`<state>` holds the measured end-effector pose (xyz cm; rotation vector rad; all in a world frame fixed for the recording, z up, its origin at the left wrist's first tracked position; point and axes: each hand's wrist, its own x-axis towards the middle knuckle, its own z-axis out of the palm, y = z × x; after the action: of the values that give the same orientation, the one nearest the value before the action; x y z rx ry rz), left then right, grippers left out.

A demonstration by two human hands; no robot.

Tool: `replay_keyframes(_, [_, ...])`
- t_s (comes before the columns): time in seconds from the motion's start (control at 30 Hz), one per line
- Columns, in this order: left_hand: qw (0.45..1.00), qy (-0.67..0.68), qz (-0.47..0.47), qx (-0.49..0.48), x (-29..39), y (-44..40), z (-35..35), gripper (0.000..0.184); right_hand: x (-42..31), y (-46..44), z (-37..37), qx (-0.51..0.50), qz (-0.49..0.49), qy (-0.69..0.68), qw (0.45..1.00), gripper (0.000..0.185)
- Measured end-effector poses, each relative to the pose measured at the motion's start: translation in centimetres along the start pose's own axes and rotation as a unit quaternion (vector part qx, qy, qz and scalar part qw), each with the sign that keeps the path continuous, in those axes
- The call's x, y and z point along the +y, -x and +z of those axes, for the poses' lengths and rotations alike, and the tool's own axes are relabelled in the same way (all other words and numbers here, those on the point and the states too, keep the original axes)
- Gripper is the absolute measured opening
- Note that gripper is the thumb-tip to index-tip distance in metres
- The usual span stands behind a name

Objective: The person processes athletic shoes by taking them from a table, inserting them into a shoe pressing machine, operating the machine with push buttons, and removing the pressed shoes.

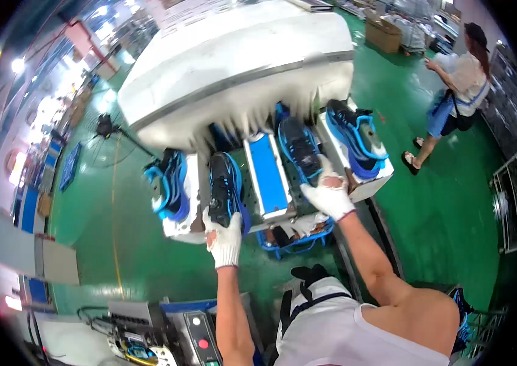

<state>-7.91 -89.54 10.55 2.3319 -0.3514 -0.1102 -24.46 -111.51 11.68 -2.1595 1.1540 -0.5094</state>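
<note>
My left hand [224,242], in a worn white glove, is closed round the near end of a black and blue sports shoe [222,183]. My right hand [332,194], gloved the same way, grips the near end of a second black and blue sports shoe [299,146]. Both shoes lie on a conveyor, their far ends toward the curtain of strips at the machine's mouth. On the side ledges sit two more shoes, one at the left [173,183] and one at the right [356,137]. My fingers partly hide the near ends of the held shoes.
A large white machine [240,52] stands in front. Between the held shoes lies a blue panel [269,177]. A control box [200,335] with buttons is at lower left. A fan [106,127] stands at left. Another person [463,85] stands at right near a cardboard box [383,33].
</note>
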Motion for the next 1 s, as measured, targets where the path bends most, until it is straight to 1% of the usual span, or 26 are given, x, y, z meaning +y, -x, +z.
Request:
replay_keyframes(0.07, [0.989,-0.057,0.117,0.066,-0.1,-5.7,5.1,0.073,3.3,-5.2,3.8,-0.015,0.035,0.056,0.998,0.09])
replay_keyframes(0.1, [0.997,0.009,0.073,0.007,3.3,-6.9,4.0,0.073,3.5,-7.0,4.0,0.019,0.004,0.001,1.0,0.087])
replay_keyframes(0.13, [0.99,-0.02,0.128,0.049,2.7,-9.0,6.4,0.071,3.4,-8.9,4.3,0.048,-0.03,-0.051,0.997,0.084])
replay_keyframes(0.17, [0.995,-0.011,0.099,0.01,3.3,-11.6,6.9,0.073,4.1,-11.8,6.5,0.042,-0.033,0.027,0.998,0.075])
replay_keyframes(0.2, [0.996,0.0,0.089,-0.008,3.9,-13.5,7.0,0.076,0.9,-12.7,3.2,-0.055,0.01,0.067,0.996,0.075])
replay_keyframes(0.27, [0.996,-0.006,0.094,-0.002,4.0,-13.9,7.5,0.081,2.4,-16.0,5.7,0.009,-0.077,0.164,0.983,0.06])
replay_keyframes(0.3, [0.996,0.033,0.075,-0.039,4.5,-12.9,6.4,0.082,-2.3,-12.3,1.2,-0.045,-0.05,0.148,0.987,0.059])
replay_keyframes(0.33, [0.994,0.071,0.047,-0.062,4.8,-11.4,5.0,0.084,3.8,-14.6,6.0,0.007,-0.101,0.219,0.97,0.06])
replay_keyframes(0.37, [0.991,0.097,0.076,-0.058,3.4,-9.7,3.9,0.081,9.9,-16.7,10.7,0.067,-0.143,0.292,0.943,0.062])
replay_keyframes(0.4, [0.979,0.143,0.131,0.069,-0.5,-7.4,5.2,0.073,4.3,-12.0,8.5,0.113,-0.167,0.103,0.974,0.058])
replay_keyframes(0.43, [0.979,0.143,0.141,0.043,-4.3,-5.1,4.2,0.076,-2.2,-7.1,5.7,0.15,-0.21,-0.086,0.962,0.059])
replay_keyframes(0.47, [0.977,0.058,0.186,0.081,-7.2,-0.7,2.7,0.07,-5.3,-3.3,6.5,0.154,-0.247,-0.149,0.945,0.062])
replay_keyframes(0.5, [0.989,0.106,0.092,0.045,-11.2,4.3,1.9,0.066,-6.4,0.8,9.9,0.068,-0.293,-0.238,0.923,0.058])
replay_keyframes(0.53, [0.985,0.173,0.019,0.012,-14.9,8.9,1.5,0.063,-7.0,4.3,12.1,-0.005,-0.318,-0.322,0.892,0.054])
replay_keyframes(0.57, [0.992,0.106,-0.061,0.017,-18.9,14.2,0.1,0.057,-7.2,7.8,15.0,-0.214,-0.265,-0.342,0.876,0.063])
replay_keyframes(0.6, [0.988,0.051,-0.145,0.012,-22.4,20.5,-1.5,0.052,-6.6,11.7,18.2,-0.413,-0.203,-0.325,0.826,0.072])
replay_keyframes(0.63, [0.973,0.021,-0.226,0.037,-25.0,26.6,-3.2,0.049,-5.4,14.6,21.3,-0.553,-0.177,-0.221,0.784,0.074])
replay_keyframes(0.67, [0.953,-0.007,-0.297,0.061,-26.2,34.2,-4.8,0.047,-3.9,17.8,23.4,-0.664,-0.158,-0.105,0.723,0.077])
replay_keyframes(0.73, [0.853,0.002,-0.477,0.211,-25.2,48.0,-7.8,0.042,-2.2,23.6,24.9,-0.725,-0.231,-0.056,0.646,0.077])
replay_keyframes(0.77, [0.825,-0.093,-0.483,0.278,-26.8,56.1,-7.5,0.037,-1.8,26.2,25.6,-0.744,-0.274,-0.043,0.608,0.077])
replay_keyframes(0.8, [0.716,-0.01,-0.601,0.355,-24.6,62.2,-8.8,0.034,-1.6,28.7,26.4,-0.757,-0.33,-0.008,0.564,0.078])
replay_keyframes(0.83, [0.614,-0.032,-0.667,0.421,-24.6,69.1,-7.5,0.029,-1.6,30.9,27.0,-0.762,-0.364,0.037,0.535,0.077])
replay_keyframes(0.87, [0.542,-0.022,-0.7,0.464,-23.9,75.5,-4.7,0.029,-1.4,33.2,27.5,-0.761,-0.4,0.081,0.505,0.077])
replay_keyframes(0.9, [0.464,-0.01,-0.723,0.512,-23.2,81.8,-2.1,0.028,-0.8,35.7,28.1,-0.751,-0.431,0.099,0.49,0.077])
replay_keyframes(0.93, [0.385,-0.001,-0.733,0.561,-22.5,88.1,0.6,0.028,-1.2,38.7,28.2,-0.757,-0.452,0.116,0.459,0.077])
replay_keyframes(1.0, [0.306,-0.037,-0.802,0.512,-18.7,93.3,5.1,0.033,-1.2,43.9,27.4,-0.755,-0.476,0.153,0.424,0.077])
